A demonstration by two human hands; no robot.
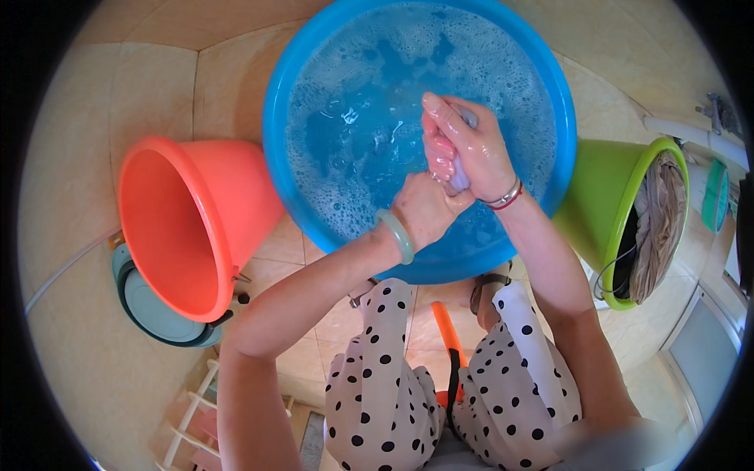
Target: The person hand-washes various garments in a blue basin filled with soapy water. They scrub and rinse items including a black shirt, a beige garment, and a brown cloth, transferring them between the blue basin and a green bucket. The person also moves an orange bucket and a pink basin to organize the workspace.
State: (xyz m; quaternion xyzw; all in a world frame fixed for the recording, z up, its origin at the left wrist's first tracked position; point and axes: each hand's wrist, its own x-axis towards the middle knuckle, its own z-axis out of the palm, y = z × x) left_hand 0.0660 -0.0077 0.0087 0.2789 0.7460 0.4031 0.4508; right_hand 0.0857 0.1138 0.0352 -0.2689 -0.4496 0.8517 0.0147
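Observation:
Both hands are closed around a wet, pale lavender cloth point(459, 176), which is bunched and mostly hidden by the fingers. My left hand point(424, 208), with a pale green bangle at the wrist, grips its lower end. Just above and to the right, my right hand point(475, 149) is wrapped round the upper part, suds on its fingers. A silver bracelet and a red cord circle that wrist. Beneath them is a large blue basin point(276, 149) holding foamy, bubbly water point(345, 118). How high the cloth is above the water is hard to tell.
An orange-red bucket point(243, 188) stands left of the basin, with a folded teal basin point(161, 302) beside it. At right, a green bucket point(601, 204) holds crumpled brown-grey cloth point(658, 228). A white rack point(184, 424) is at lower left. Between my legs shows an orange strip point(448, 326).

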